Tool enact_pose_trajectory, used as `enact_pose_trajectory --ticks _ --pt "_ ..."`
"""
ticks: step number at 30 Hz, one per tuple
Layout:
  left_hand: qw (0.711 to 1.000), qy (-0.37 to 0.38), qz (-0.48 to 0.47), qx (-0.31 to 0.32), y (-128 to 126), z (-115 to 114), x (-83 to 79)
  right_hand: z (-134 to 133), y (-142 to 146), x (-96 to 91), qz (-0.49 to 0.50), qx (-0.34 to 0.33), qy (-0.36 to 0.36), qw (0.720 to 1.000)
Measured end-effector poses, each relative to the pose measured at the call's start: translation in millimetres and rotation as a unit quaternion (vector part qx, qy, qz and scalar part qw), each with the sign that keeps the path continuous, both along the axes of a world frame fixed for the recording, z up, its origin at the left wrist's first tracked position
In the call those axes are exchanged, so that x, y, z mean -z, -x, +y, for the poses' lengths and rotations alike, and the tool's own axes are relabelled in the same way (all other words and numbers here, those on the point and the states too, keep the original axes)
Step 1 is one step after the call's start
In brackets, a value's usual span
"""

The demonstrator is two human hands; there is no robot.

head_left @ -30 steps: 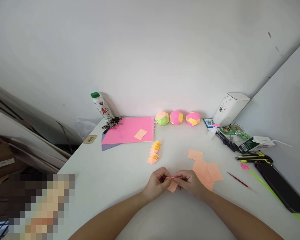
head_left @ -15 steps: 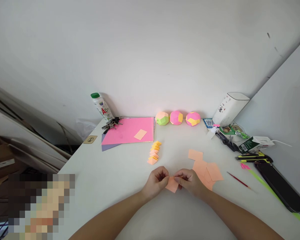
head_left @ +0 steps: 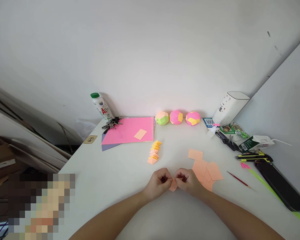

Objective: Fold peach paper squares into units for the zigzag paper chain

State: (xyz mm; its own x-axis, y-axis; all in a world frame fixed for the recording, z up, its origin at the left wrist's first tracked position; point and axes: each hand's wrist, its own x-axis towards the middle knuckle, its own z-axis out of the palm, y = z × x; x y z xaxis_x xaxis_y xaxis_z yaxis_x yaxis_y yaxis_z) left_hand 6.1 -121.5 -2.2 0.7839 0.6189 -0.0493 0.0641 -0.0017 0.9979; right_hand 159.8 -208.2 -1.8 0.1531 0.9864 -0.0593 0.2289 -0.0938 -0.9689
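Both forearms enter from the bottom edge and meet over the near middle of the table [head_left: 110,180].

Left hand [head_left: 159,181]: fingers curled, thumb and fingertips pinched on the left edge of the folded peach paper [head_left: 173,186].
Right hand [head_left: 190,181]: fingers curled, pinching the right edge of the same piece.
The folded peach paper sits between the two hands, low over the table. Whether it touches the surface cannot be told. Most of it is hidden by the fingers.

Just right of the right hand: loose peach squares [head_left: 208,169], flat and overlapping, one lying apart toward the wall.
Further right: thin red stick [head_left: 239,181], then a dark phone [head_left: 281,188] at the table's right edge, with a green strip [head_left: 270,189] beside it.

Beyond the hands, slightly left: a short row of folded pieces [head_left: 154,152], orange and yellow, lined up toward the wall.
Right side, mid-depth: yellow-black knife [head_left: 252,157], green box [head_left: 255,144].

Far zone:
- pink sheet [head_left: 128,130] with one small peach slip [head_left: 140,134] on it, and a purple sheet [head_left: 107,146] showing under its near left corner
- keys [head_left: 111,122] touching the pink sheet's far left corner
- three paper balls [head_left: 176,117] in a row against the wall
- bottle [head_left: 101,106] with green cap, far left
- white carton [head_left: 230,107], tilted, far right
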Motion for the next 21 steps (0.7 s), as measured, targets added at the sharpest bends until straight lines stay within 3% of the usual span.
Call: enact_pose_trajectory --ticks 8,14,18,21 --pt "0.985 0.148 -0.08 -0.042 5.2 11.0 -0.3 0.7 -13.0 -2.9 0.175 0.032 0.014 0.984" --pt "0.984 0.166 -0.069 -0.021 4.5 9.7 -1.1 -1.2 -6.3 -5.2 0.115 -0.013 0.017 0.993" --pt "0.987 0.15 -0.042 -0.035 4.0 8.3 -0.9 -1.8 -6.5 -2.2 0.086 -0.009 0.023 0.996" --pt "0.988 0.153 -0.027 -0.009 3.8 6.9 -3.6 -1.3 -7.9 -0.1 0.081 -0.004 0.021 0.997"
